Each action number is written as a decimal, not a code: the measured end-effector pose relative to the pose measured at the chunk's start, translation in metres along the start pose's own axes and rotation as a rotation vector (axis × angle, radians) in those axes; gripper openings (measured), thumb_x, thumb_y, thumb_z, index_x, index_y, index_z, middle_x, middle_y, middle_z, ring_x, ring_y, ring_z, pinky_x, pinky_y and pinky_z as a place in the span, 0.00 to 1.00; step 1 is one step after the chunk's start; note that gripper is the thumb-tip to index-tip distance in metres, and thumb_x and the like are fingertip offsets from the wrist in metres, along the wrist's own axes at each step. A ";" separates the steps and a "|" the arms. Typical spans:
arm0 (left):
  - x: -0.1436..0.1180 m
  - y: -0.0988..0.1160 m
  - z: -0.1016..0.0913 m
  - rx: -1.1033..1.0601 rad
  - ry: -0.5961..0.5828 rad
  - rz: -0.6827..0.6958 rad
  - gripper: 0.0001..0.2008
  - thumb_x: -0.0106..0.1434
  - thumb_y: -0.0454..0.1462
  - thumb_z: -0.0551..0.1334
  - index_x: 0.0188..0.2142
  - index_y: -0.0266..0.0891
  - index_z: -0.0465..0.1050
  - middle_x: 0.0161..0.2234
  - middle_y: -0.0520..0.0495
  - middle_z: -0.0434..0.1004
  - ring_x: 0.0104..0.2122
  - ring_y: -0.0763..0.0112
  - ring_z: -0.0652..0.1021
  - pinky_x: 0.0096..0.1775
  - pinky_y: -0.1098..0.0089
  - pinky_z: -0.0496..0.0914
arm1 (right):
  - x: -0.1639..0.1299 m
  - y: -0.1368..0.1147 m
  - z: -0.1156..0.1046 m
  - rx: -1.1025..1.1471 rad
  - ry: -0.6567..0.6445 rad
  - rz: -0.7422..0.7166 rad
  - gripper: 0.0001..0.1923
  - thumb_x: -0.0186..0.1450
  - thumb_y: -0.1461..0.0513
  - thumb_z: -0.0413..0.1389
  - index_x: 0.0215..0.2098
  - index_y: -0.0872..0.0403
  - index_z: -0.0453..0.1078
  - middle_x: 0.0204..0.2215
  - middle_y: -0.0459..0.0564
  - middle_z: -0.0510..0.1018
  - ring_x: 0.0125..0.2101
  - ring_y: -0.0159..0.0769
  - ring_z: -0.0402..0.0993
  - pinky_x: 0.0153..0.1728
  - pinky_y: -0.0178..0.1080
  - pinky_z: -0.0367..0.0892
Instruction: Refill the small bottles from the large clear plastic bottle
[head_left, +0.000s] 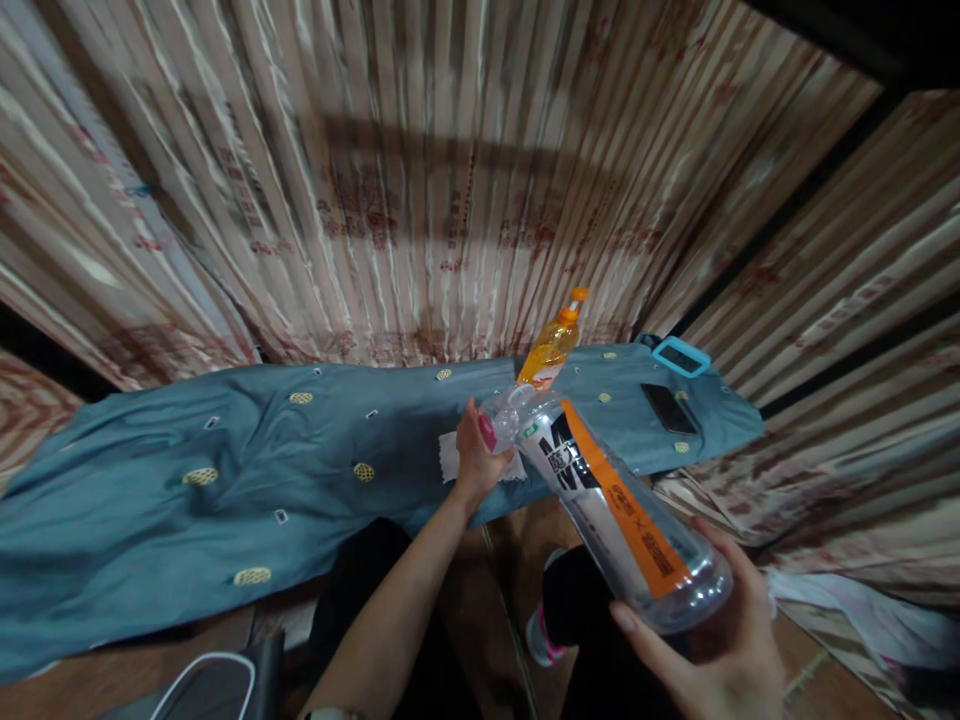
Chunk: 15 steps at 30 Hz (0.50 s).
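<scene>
A large clear plastic bottle (615, 510) with an orange, white and black label lies tilted in the air, its neck toward the upper left and its base toward me. At its broad base, my right hand (712, 640) is closed around it. My left hand (478, 458) is closed at the neck end, with the fingers about the pinkish-red cap (487, 430); whether the cap is loose cannot be seen. Below the left hand a white tissue (449, 455) rests on the blue-green cloth (405, 430). Behind the neck stands a bottle of orange liquid (551, 350) with an orange cap.
To the right on the cloth lie a dark phone (667, 408) and a device with a light-blue frame (681, 356). Patterned pleated curtains (450, 200) close off the back and sides. A dark case with a white loop (217, 680) is at lower left.
</scene>
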<state>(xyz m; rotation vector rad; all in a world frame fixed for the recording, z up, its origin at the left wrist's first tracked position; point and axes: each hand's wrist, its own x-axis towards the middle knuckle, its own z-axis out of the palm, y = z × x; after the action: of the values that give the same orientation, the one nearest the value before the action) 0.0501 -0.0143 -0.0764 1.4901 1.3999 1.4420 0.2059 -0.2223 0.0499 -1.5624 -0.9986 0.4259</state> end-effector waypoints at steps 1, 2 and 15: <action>0.000 0.001 -0.001 0.000 -0.003 0.000 0.56 0.47 0.35 0.76 0.69 0.42 0.49 0.62 0.34 0.66 0.63 0.46 0.69 0.65 0.45 0.61 | 0.000 -0.001 0.000 0.000 0.000 -0.001 0.48 0.46 0.50 0.73 0.60 0.48 0.60 0.59 0.57 0.68 0.56 0.58 0.68 0.59 0.60 0.60; 0.000 0.001 -0.001 0.001 -0.006 0.000 0.55 0.47 0.35 0.76 0.69 0.42 0.49 0.61 0.35 0.67 0.63 0.46 0.69 0.65 0.45 0.61 | 0.000 -0.001 0.000 -0.004 -0.004 -0.008 0.48 0.46 0.50 0.74 0.60 0.49 0.61 0.59 0.58 0.68 0.56 0.58 0.68 0.58 0.59 0.62; -0.002 0.006 -0.004 0.010 -0.035 -0.009 0.57 0.45 0.34 0.76 0.70 0.40 0.48 0.62 0.34 0.66 0.64 0.45 0.68 0.66 0.46 0.60 | 0.004 0.009 -0.005 -0.059 -0.026 -0.085 0.48 0.46 0.51 0.75 0.61 0.49 0.62 0.60 0.57 0.67 0.53 0.54 0.70 0.48 0.49 0.69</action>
<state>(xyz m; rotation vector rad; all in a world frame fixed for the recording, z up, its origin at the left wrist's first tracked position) 0.0483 -0.0180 -0.0708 1.5054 1.3930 1.3990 0.2150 -0.2221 0.0433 -1.5643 -1.1027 0.3613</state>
